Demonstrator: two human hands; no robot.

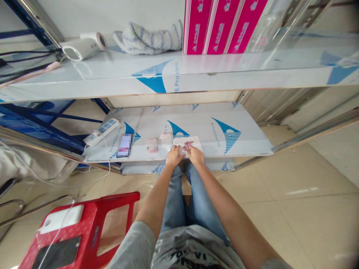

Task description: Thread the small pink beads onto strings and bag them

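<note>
Both my hands rest at the front edge of the lower shelf (pixel 204 127). My left hand (pixel 174 156) is closed, fingertips together, beside what looks like a small clear plastic bag (pixel 182 151); what it grips is too small to make out. With bent fingers, my right hand (pixel 196 155) pinches a small pink piece with brownish parts (pixel 188 144) above a white sheet (pixel 196 140). Left of my hands lie a little clear bag of pink pieces (pixel 153 145) and some clear packets (pixel 166 140).
A phone (pixel 124 145) and a white power strip (pixel 102 132) lie on the shelf's left. The upper shelf holds a white hair dryer (pixel 84 46), a striped fuzzy cloth (pixel 151 39) and pink boxes (pixel 218 28). A red stool (pixel 92 220) carries a white device (pixel 62 218) and a dark tablet (pixel 57 253).
</note>
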